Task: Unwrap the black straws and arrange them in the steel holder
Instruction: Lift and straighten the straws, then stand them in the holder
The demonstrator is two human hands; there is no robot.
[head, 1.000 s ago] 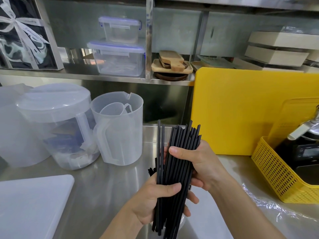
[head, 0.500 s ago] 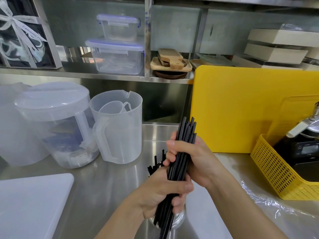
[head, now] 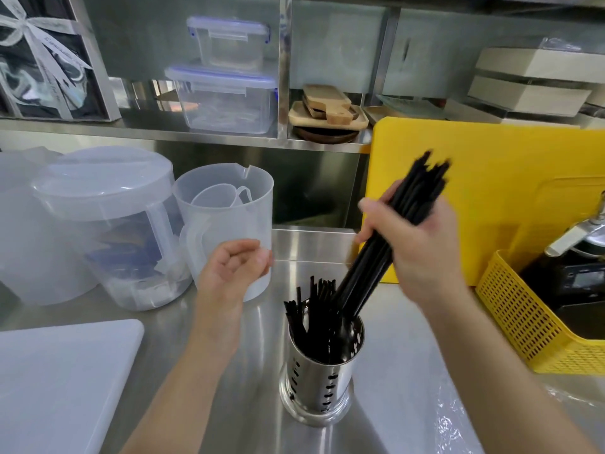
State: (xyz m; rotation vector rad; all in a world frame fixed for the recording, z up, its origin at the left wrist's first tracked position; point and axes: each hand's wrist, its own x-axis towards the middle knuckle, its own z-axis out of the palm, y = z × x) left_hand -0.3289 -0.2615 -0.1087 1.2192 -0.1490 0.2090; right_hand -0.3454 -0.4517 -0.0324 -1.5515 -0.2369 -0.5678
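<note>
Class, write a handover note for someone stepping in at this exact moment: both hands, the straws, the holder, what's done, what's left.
Left hand: free, fingers loosely curled, left of the steel holder.
Right hand: grips a tilted bundle of black straws, lower ends inside the holder.
Done: bundle unwrapped; loose straws already stand in the holder.
Left: let the bundle go, then probably even the straws out.
</note>
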